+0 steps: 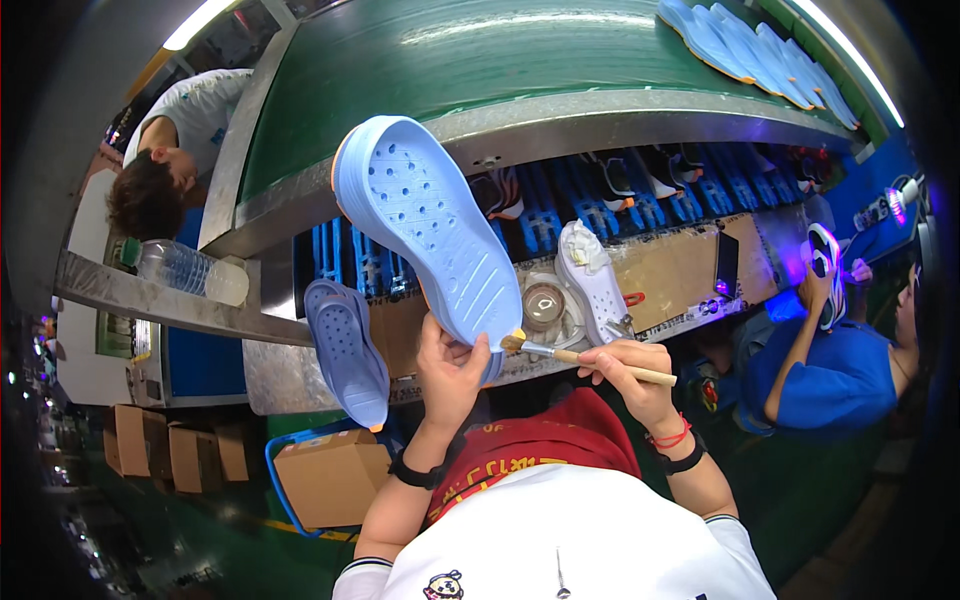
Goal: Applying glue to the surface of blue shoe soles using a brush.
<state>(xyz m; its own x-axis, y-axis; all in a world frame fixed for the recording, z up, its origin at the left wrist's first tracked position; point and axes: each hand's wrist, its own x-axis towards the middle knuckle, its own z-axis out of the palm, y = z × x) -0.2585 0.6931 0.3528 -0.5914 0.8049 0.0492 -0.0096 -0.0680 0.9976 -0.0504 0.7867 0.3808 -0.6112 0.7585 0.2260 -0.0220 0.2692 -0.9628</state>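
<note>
My left hand [452,375] grips a light blue shoe sole [430,235] at its narrow lower end, fingers and thumb on either side of the rim. The sole stands tilted up, its hollow inner face with small holes turned toward me. In my right hand [634,380] is a paintbrush [566,356] with a wooden handle, held pinched like a pen. Its bristles meet the sole's edge, close to my left thumb. Just beyond the brush lie a white sole [596,290] with crumpled white material on it and a round container [545,305]. Darker blue soles [346,350] rest at the left.
A green conveyor belt [480,75] with a metal edge runs across the far side, carrying several blue soles [750,50]. Beneath it is a blue rack with shoes [640,190]. A plastic bottle [195,272] and cardboard boxes [335,478] are left; a co-worker [830,365] holds a shoe at right.
</note>
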